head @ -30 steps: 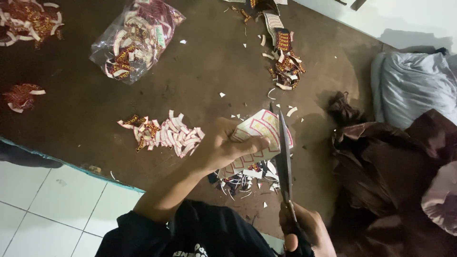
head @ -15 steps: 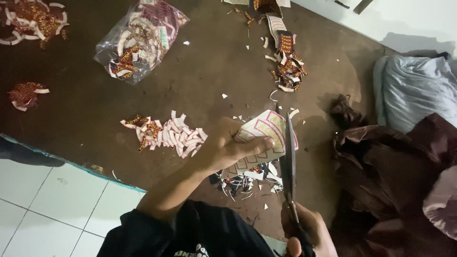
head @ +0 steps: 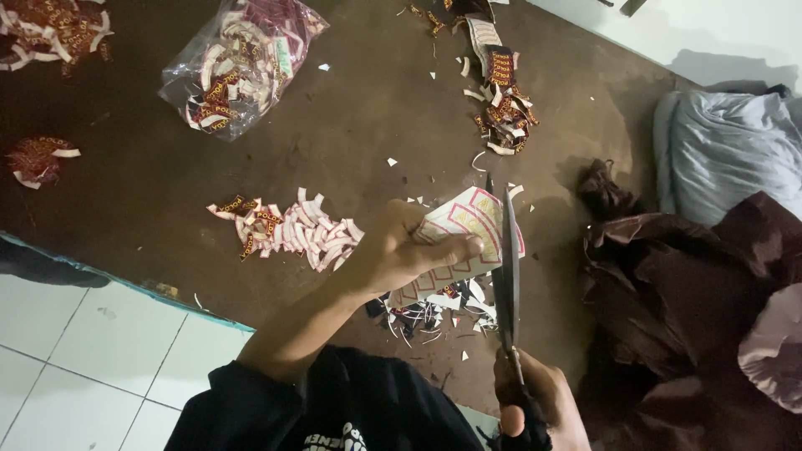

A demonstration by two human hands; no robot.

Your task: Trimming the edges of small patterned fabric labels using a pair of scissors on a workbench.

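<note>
I see the left hand (head: 399,255) clamped on a white sheet of printed label fabric with red outlines (head: 468,238), thumb on top and fingers curled beneath it, holding the sheet above the dark brown mat (head: 351,125). The right hand (head: 535,405) is closed around the black handles of a pair of long steel scissors (head: 506,276); the blades lie nearly together and run along the right edge of the sheet, touching it. Directly below the sheet sits a scatter of small white and dark offcuts (head: 434,313). Just left of the left hand lies a loose pile of cut white and maroon labels (head: 288,230). A clear plastic bag filled with cut labels (head: 238,63) rests well apart at the upper left, and a second heap of maroon labels and strips (head: 501,100) lies beyond the scissor tips. A crumpled dark brown cloth (head: 677,292) lies just beside the scissors on the right, with a folded grey-blue cloth (head: 723,150) above it. White floor tiles (head: 75,351) show at the lower left.
</note>
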